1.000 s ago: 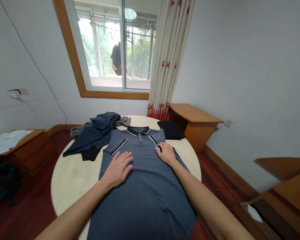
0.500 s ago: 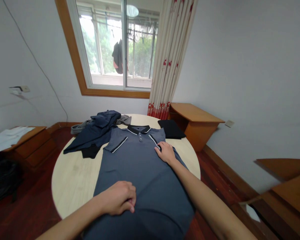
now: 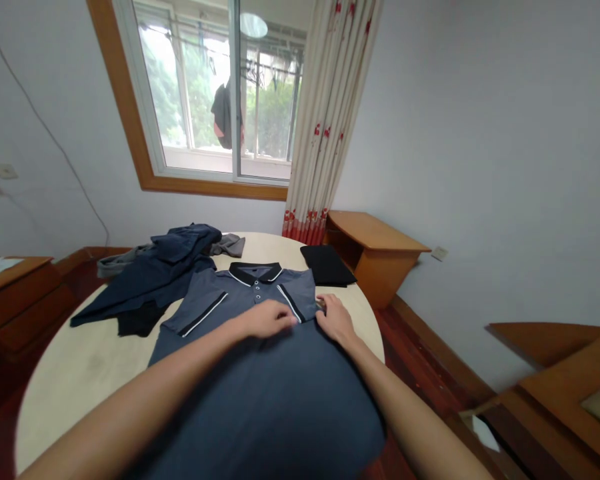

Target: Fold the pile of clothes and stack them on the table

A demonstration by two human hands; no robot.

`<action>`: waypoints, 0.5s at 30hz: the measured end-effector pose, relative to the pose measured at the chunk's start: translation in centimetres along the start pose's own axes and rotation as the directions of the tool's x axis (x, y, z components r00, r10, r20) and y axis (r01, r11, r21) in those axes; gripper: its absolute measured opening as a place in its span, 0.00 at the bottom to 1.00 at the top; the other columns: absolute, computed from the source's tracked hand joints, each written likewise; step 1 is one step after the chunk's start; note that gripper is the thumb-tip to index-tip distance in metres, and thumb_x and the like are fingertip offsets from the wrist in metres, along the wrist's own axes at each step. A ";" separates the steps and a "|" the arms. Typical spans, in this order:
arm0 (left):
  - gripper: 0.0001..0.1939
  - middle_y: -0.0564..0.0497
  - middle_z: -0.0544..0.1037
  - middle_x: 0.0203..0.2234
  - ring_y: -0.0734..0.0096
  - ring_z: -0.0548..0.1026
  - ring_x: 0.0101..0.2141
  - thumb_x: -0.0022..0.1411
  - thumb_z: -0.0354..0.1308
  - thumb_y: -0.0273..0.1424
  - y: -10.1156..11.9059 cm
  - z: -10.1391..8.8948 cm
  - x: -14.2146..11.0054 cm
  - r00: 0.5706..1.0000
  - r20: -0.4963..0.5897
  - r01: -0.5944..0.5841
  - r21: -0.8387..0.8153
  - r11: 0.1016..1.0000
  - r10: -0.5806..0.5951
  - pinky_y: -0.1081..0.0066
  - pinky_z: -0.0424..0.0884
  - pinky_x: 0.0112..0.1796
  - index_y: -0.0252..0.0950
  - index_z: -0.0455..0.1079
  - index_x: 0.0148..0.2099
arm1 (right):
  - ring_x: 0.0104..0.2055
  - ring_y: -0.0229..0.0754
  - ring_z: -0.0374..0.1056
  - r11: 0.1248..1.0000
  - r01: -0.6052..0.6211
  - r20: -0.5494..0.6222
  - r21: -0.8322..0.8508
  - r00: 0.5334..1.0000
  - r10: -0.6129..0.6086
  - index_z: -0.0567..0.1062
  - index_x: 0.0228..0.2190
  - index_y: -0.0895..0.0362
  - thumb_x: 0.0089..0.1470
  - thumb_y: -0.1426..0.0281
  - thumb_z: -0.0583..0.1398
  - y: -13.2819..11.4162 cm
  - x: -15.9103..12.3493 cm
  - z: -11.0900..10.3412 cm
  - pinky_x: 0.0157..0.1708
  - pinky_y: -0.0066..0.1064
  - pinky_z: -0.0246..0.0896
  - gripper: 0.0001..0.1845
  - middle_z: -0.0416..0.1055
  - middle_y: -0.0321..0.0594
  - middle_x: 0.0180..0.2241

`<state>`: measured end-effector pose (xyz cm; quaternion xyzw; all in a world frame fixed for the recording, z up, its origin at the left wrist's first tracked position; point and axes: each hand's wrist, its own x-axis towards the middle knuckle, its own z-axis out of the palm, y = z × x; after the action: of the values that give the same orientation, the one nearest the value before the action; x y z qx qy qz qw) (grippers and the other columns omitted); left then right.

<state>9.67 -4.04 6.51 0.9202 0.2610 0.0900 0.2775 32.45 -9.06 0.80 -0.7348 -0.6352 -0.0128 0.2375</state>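
Note:
A dark grey polo shirt (image 3: 250,387) lies spread front up, its collar away from me and its short sleeves folded in over the chest. Black and white bands trim the collar and cuffs. My left hand (image 3: 269,319) reaches across the chest, fingers curled together with their tips at the right-side cuff. At that sleeve's outer edge rests my right hand (image 3: 337,321), thumb and forefinger curved with a gap between them. The shirt's lower part runs toward me beneath my forearms.
The pale round table (image 3: 87,373) carries the shirt. Rumpled navy clothing (image 3: 175,260) lies at its left back, with grey cloth (image 3: 229,245) beside it. A folded black cloth (image 3: 327,265) sits at the right back. Beyond stands a wooden desk (image 3: 380,233) near the curtain (image 3: 325,120).
My left hand has moved forward and right from the shirt's lower middle to the right-side cuff. My right hand has shifted to that sleeve's outer edge. The view has turned slightly right.

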 end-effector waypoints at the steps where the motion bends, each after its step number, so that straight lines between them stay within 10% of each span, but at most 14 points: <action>1: 0.17 0.48 0.82 0.35 0.65 0.77 0.35 0.67 0.51 0.40 -0.8 -0.2 2.6 0.996 -0.085 0.028 0.076 0.997 -0.021 0.72 0.69 0.36 0.36 0.78 0.40 | 0.52 0.50 0.65 1.000 0.010 0.002 0.016 1.000 -0.010 0.73 0.48 0.57 0.50 0.74 0.56 0.3 0.0 0.1 0.51 0.35 0.57 0.22 0.71 0.48 0.49; 6: 0.15 0.44 0.79 0.47 0.60 0.75 0.48 0.66 0.53 0.35 -5.2 0.5 12.9 0.944 -0.295 0.197 0.132 0.971 -0.151 0.68 0.69 0.48 0.36 0.74 0.49 | 0.50 0.50 0.65 0.990 0.100 -0.032 0.101 0.995 -0.098 0.74 0.45 0.57 0.50 0.72 0.57 1.1 -0.7 0.7 0.52 0.38 0.59 0.19 0.72 0.47 0.45; 15: 0.25 0.45 0.80 0.44 0.66 0.78 0.43 0.61 0.60 0.38 -7.9 1.5 22.2 0.954 -0.221 0.219 0.059 0.974 -0.201 0.73 0.70 0.44 0.33 0.68 0.58 | 0.41 0.45 0.71 0.953 0.042 -0.028 0.298 0.999 -0.035 0.73 0.41 0.54 0.47 0.74 0.56 1.8 -0.5 0.4 0.45 0.33 0.63 0.17 0.75 0.41 0.40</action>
<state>25.59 12.65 1.38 0.8829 0.3891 0.1475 0.2177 33.92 -9.48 -0.34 -0.6777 -0.6414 0.0705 0.3527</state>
